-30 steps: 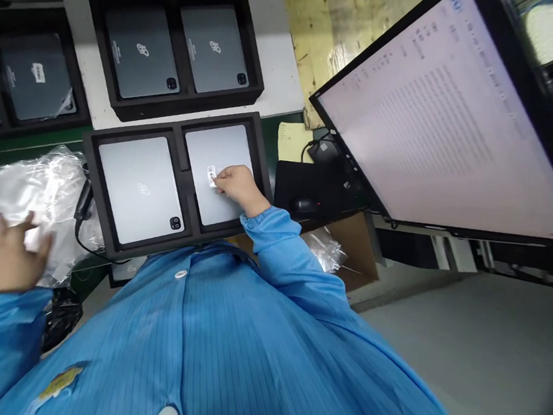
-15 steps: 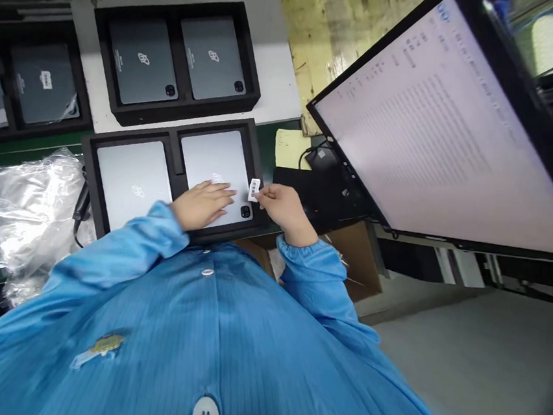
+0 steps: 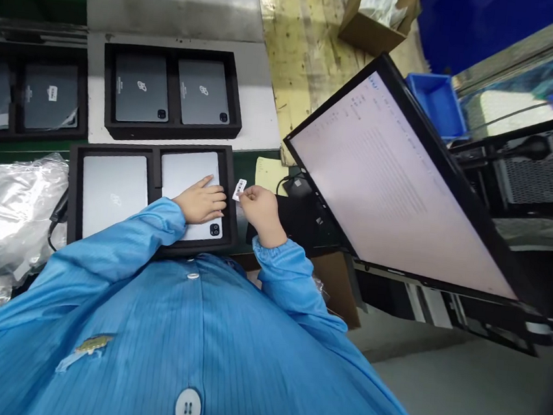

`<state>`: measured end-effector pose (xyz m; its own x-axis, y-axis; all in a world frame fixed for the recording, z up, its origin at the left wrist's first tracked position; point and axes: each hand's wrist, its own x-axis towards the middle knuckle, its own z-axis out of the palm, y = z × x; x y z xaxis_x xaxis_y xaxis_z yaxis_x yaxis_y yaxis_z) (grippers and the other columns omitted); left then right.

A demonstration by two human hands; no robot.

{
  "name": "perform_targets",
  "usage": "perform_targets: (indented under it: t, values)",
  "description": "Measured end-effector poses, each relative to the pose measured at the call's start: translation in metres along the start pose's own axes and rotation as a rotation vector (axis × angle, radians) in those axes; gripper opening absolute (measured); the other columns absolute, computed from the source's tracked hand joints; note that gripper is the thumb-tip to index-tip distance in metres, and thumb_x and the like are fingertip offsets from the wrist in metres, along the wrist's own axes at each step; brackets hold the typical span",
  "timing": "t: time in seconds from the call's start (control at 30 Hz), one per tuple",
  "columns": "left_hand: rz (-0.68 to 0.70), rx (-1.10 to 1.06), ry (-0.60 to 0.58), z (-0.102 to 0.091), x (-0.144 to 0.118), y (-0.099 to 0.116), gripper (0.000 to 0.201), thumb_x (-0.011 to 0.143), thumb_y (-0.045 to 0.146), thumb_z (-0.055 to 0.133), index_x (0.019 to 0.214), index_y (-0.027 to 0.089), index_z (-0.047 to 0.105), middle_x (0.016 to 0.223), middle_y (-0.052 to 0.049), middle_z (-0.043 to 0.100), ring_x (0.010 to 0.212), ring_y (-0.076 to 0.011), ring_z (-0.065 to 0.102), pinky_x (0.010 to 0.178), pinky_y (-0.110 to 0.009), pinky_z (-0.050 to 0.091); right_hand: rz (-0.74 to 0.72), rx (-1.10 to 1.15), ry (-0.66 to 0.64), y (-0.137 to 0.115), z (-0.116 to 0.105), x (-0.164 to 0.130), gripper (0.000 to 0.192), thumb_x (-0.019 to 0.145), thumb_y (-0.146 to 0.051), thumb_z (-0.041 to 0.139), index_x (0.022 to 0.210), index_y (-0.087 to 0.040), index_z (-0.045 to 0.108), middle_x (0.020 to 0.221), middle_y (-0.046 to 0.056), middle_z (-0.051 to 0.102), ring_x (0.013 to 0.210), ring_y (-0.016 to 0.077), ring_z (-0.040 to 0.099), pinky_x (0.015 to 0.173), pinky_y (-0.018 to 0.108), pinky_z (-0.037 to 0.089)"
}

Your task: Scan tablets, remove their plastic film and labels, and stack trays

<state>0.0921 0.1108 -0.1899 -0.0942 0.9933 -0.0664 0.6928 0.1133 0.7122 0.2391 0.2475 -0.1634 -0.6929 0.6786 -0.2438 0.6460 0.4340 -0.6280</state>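
My left hand [image 3: 201, 201] lies on the back of a silver tablet [image 3: 190, 164], fingers stretched out and slightly apart. That tablet sits in the right compartment of a black foam tray [image 3: 156, 166], its camera block showing near the lower right corner. A second silver tablet [image 3: 113, 179] occupies the left compartment, beside my left forearm. Between thumb and fingers, my right hand [image 3: 262, 211] pinches a small white barcode label [image 3: 240, 189]. The label is held up just off the tray's right edge.
Behind stands another foam tray [image 3: 169, 130] with two dark tablets; a similar tray [image 3: 84, 111] is at far left. Clear plastic bags [image 3: 17, 208] lie left. A monitor [image 3: 382, 172] rises at right, near yellow paper [image 3: 267, 173] and a blue bin [image 3: 435, 105].
The camera view has shifted, showing more of the far area. My right hand, with the barcode label, has moved slightly rightward off the tablet's edge. My left hand stays on the tablet.
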Motion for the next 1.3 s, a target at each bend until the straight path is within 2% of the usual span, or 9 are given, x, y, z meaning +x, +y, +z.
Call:
perform_targets:
  t: [0.1, 0.27, 0.5, 0.63, 0.77, 0.83, 0.93, 1.1, 1.3]
  values:
    - [-0.019, 0.037, 0.093, -0.011, -0.031, -0.013, 0.023, 0.090, 0.048, 0.066, 0.091, 0.026, 0.075, 0.104, -0.009, 0.074, 0.126, -0.0303, 0.060, 0.132, -0.062, 0.019, -0.061, -0.052, -0.100, -0.009, 0.014, -0.005, 0.028, 0.100, -0.042, 0.068, 0.093, -0.015, 0.074, 0.084, 0.006, 0.076, 0.077, 0.0196, 0.069, 0.072, 0.031, 0.055]
    - [0.149, 0.117, 0.788, -0.020, -0.095, -0.041, 0.035, 0.092, 0.055, 0.048, 0.086, 0.029, 0.071, 0.098, -0.010, 0.074, 0.112, -0.0348, 0.064, 0.123, -0.066, 0.034, -0.049, -0.049, -0.135, -0.025, 0.046, -0.020, 0.038, 0.104, -0.042, 0.069, 0.133, -0.018, 0.066, 0.134, 0.011, 0.067, 0.113, 0.0240, 0.069, 0.096, 0.044, 0.062]
    - [-0.261, 0.203, 0.117, 0.023, -0.069, 0.014, 0.042, 0.094, 0.044, 0.057, 0.126, 0.021, 0.072, 0.143, -0.015, 0.065, 0.150, -0.0342, 0.043, 0.127, -0.055, 0.030, -0.119, -0.065, -0.032, 0.011, 0.009, -0.026, 0.031, 0.101, -0.041, 0.062, 0.112, -0.014, 0.071, 0.114, 0.019, 0.073, 0.109, 0.0330, 0.070, 0.091, 0.045, 0.058]
    - [-0.448, 0.291, 0.238, 0.015, -0.109, 0.020, 0.048, 0.099, 0.037, 0.052, 0.142, 0.019, 0.063, 0.155, -0.019, 0.056, 0.154, -0.0330, 0.041, 0.126, -0.054, 0.034, -0.161, -0.048, 0.004, 0.054, 0.014, -0.038, 0.052, 0.095, -0.051, 0.061, 0.126, -0.011, 0.069, 0.120, 0.025, 0.073, 0.111, 0.0403, 0.071, 0.098, 0.054, 0.057]
    - [-1.064, 0.393, 0.674, -0.021, -0.201, 0.005, 0.065, 0.098, 0.038, 0.053, 0.152, 0.004, 0.050, 0.161, -0.031, 0.043, 0.158, -0.0425, 0.032, 0.128, -0.062, 0.030, -0.199, 0.059, -0.133, 0.079, 0.051, -0.064, 0.064, 0.093, -0.054, 0.058, 0.143, -0.014, 0.062, 0.135, 0.023, 0.071, 0.125, 0.0404, 0.069, 0.104, 0.054, 0.058]
    - [-1.353, 0.254, 0.660, -0.035, -0.235, 0.000, 0.066, 0.098, 0.037, 0.054, 0.152, 0.000, 0.050, 0.151, -0.034, 0.053, 0.149, -0.0458, 0.047, 0.122, -0.060, 0.039, -0.179, 0.105, -0.149, 0.081, 0.064, -0.076, 0.061, 0.097, -0.050, 0.050, 0.146, -0.016, 0.061, 0.133, 0.021, 0.072, 0.125, 0.0390, 0.071, 0.102, 0.052, 0.061]
    - [-1.471, 0.157, 0.551, -0.042, -0.256, 0.001, 0.058, 0.102, 0.035, 0.046, 0.150, 0.005, 0.056, 0.136, -0.029, 0.066, 0.130, -0.0453, 0.063, 0.111, -0.059, 0.049, -0.185, 0.148, -0.097, 0.079, 0.063, -0.083, 0.058, 0.100, -0.047, 0.043, 0.148, -0.020, 0.062, 0.137, 0.018, 0.072, 0.126, 0.0368, 0.071, 0.104, 0.051, 0.061]
    - [-1.415, 0.265, 0.738, -0.058, -0.226, 0.004, 0.053, 0.102, 0.037, 0.051, 0.147, 0.012, 0.062, 0.128, -0.022, 0.072, 0.121, -0.0434, 0.068, 0.104, -0.056, 0.054, -0.304, 0.227, 0.082, 0.070, 0.033, -0.044, 0.059, 0.101, -0.048, 0.048, 0.149, -0.016, 0.062, 0.140, 0.018, 0.071, 0.129, 0.0341, 0.070, 0.110, 0.049, 0.058]
    - [-1.138, 0.145, 0.890, -0.165, -0.100, -0.071, 0.047, 0.104, 0.021, 0.056, 0.147, 0.002, 0.058, 0.138, -0.024, 0.065, 0.137, -0.0425, 0.058, 0.119, -0.060, 0.041, -0.390, 0.171, 0.190, 0.016, -0.002, 0.134, 0.049, 0.101, -0.041, 0.052, 0.138, -0.014, 0.066, 0.131, 0.020, 0.074, 0.126, 0.0343, 0.068, 0.112, 0.053, 0.054]
